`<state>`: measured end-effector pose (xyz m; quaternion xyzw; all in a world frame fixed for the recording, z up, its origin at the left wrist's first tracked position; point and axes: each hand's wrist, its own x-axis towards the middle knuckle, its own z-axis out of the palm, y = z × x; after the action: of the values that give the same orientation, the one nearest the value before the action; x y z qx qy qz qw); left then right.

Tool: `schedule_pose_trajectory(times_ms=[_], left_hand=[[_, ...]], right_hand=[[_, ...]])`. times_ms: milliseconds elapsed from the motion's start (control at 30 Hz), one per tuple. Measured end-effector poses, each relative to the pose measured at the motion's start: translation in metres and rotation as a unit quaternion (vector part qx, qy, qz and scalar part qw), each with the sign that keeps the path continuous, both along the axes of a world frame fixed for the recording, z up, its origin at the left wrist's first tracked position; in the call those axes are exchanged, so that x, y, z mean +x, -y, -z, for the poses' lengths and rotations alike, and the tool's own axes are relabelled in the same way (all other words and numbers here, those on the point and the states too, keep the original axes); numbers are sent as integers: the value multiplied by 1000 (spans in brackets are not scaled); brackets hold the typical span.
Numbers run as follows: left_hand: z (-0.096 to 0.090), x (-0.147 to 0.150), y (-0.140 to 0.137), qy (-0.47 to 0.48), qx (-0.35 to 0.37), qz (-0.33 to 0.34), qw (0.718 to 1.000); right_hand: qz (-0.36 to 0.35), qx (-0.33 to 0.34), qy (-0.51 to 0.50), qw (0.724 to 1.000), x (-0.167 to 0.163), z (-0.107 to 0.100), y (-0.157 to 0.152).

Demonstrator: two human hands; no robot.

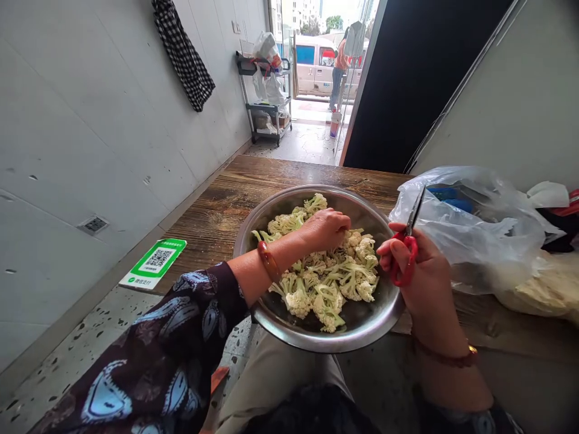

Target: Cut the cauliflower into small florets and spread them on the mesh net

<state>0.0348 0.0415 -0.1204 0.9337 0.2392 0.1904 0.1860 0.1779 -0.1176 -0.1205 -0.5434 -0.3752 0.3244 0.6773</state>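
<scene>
A wide steel bowl (326,345) filled with cut cauliflower florets (316,283) rests partly over the table's near edge, above my lap. Reaching in from the left, my left hand (326,229) is over the florets at the bowl's far side. Its fingers are curled closed, and whatever is in them is hidden. At the bowl's right rim, my right hand (425,271) grips red-handled scissors (405,259). Their blades point up and away from the bowl and look closed together.
A clear plastic bag (474,241) lies to the right on the wooden table (212,211), with a pale bundle (547,289) beside it. A green QR-code card (156,263) sits at the left edge. Beyond are a cart (265,90), a doorway, a person (338,69) and a van (312,66).
</scene>
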Motion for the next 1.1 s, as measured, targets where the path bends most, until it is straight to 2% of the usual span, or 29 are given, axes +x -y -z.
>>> schedule_pose_trajectory(times_ms=[133, 333, 500, 633, 833, 1100], left_hand=[[-5, -4, -3, 94, -135, -40, 986], [-17, -9, -2, 204, -290, -72, 932], [-21, -10, 3, 240, -386, -40, 890], [-24, -12, 5, 233, -424, -18, 875], [-28, -16, 4, 246, -451, -23, 857], [-25, -19, 1, 263, -500, 5, 825]], right_hand=[[3, 1, -4, 1000, 0, 0, 0], [-6, -2, -16, 1000, -1, 0, 0], [0, -5, -9, 1000, -1, 0, -1], [-2, -7, 3, 1000, 0, 1, 0], [-2, -15, 7, 1000, 0, 1, 0], [0, -17, -2, 1000, 0, 0, 0]])
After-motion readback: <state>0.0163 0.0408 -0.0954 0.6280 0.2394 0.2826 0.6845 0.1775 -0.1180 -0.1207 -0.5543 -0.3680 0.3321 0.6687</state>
